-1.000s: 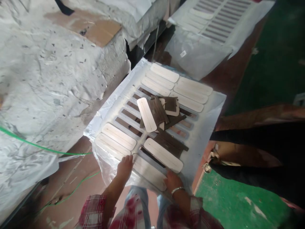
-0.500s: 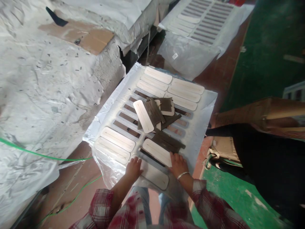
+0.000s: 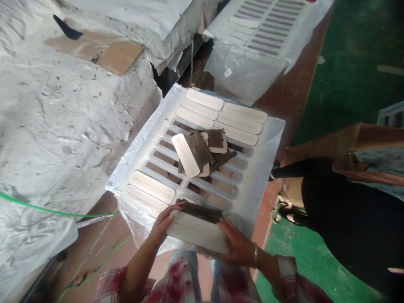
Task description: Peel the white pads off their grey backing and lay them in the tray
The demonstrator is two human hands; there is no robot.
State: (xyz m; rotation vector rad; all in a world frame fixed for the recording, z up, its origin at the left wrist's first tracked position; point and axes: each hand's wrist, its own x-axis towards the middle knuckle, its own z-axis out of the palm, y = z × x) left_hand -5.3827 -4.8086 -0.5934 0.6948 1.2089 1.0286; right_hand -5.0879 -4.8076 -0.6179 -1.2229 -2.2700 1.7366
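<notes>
Between my two hands is a pale oblong panel (image 3: pixel 197 231) with rounded corners and a thin line along its middle. My left hand (image 3: pixel 162 223) grips its left end, and my right hand (image 3: pixel 238 243) grips the right end. Against the panel's far side lies a dark brown flat piece (image 3: pixel 200 211). Beyond my hands, a loose pile of dark brown pieces (image 3: pixel 202 149) and pale panels rests on a slotted white frame (image 3: pixel 244 191). One loose pale panel (image 3: pixel 185 155) slants across the pile's left side. My hands and the held panel hide the frame's near end.
More pale panels (image 3: pixel 153 187) lie in the frame's slots at near left and far end. A second slotted frame (image 3: pixel 268 25) stands beyond. White-covered stacks (image 3: pixel 78 105) fill the left side. At right are a dark-clothed person (image 3: pixel 334 210) and cardboard (image 3: pixel 292 195).
Both hands have lifted off the frame toward me and taken hold of a pale panel. The dark piece near the right hand has left its place and is now behind that panel.
</notes>
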